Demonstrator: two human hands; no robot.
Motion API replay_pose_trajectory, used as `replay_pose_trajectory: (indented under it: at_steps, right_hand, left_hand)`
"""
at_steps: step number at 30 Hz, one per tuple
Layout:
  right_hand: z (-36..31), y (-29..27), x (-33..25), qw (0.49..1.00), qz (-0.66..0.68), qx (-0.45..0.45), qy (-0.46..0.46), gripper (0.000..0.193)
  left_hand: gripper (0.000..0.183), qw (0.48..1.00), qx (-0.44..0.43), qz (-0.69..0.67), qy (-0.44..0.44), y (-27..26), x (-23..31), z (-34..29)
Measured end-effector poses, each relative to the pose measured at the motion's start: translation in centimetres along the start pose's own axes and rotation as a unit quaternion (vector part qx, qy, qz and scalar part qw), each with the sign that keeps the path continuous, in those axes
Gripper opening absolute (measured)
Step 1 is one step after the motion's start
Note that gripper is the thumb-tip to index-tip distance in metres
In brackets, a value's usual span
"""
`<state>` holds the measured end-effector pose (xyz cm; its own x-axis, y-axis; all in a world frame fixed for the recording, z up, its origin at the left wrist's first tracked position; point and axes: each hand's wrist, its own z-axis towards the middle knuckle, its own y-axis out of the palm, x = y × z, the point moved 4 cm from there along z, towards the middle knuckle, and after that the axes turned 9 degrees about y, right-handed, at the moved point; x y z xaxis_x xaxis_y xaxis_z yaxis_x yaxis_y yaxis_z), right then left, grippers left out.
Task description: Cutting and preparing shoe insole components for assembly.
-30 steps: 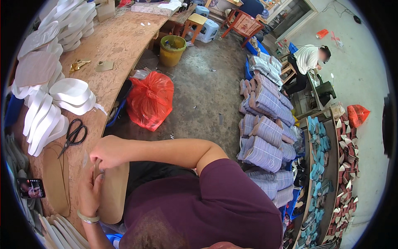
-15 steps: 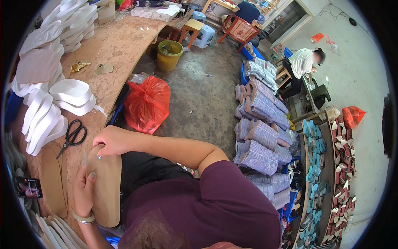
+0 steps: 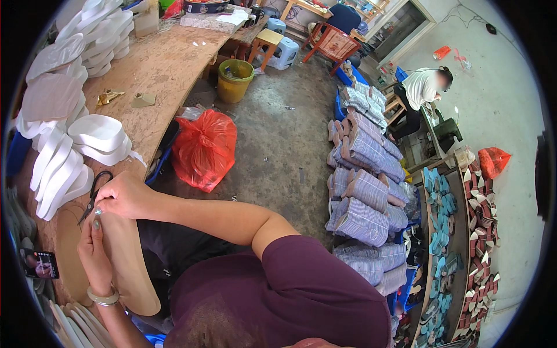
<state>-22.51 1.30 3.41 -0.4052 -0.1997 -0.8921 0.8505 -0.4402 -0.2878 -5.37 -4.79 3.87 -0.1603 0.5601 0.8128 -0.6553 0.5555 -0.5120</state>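
Note:
A long tan insole [image 3: 132,264] lies slanted at the bench edge, over my lap. My right hand [image 3: 123,194] is bent over its far end, fingers closed on the rim. Alongside its left edge, my left hand [image 3: 96,255], with a bangle at the wrist, pinches at the same far corner. The fingertips of both hands meet there; any small thing between them is hidden. Black-handled scissors [image 3: 94,198] lie just beyond the fingers, partly covered by my right hand. Another tan insole [image 3: 71,272] rests flat on the bench to the left, partly behind my left arm.
White shoe soles [image 3: 100,132] are piled along the bench's left side. A phone [image 3: 40,264] stands at far left. A red plastic bag [image 3: 206,148] and a yellow bucket [image 3: 235,81] are on the floor. Striped fabric bundles [image 3: 362,220] and a shoe rack [image 3: 432,261] line the right; a person sits beyond.
Both hands and the insole have shifted left over the bench. My left fingers have moved up the insole's edge to meet my right fingertips. The scissors are now partly covered.

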Motion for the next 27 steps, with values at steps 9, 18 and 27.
replay_pose_trajectory:
  at_steps: [9,18,27]
  right_hand:
    - [-0.7,-0.7,-0.2,0.994,0.073,0.041,0.073,0.014]
    - [-0.3,-0.6,-1.8,0.991,0.066,0.096,-0.068,0.012]
    - [0.3,-2.2,-3.0,0.995,-0.068,-0.049,-0.06,0.007]
  left_hand:
    - [0.037,0.998,0.049,0.031,0.004,-0.6,-1.7,-0.1]
    - [0.037,0.998,0.038,0.049,-0.01,-0.1,0.7,1.0]
    - [0.031,0.999,0.007,0.035,0.0,0.5,1.0,0.8]
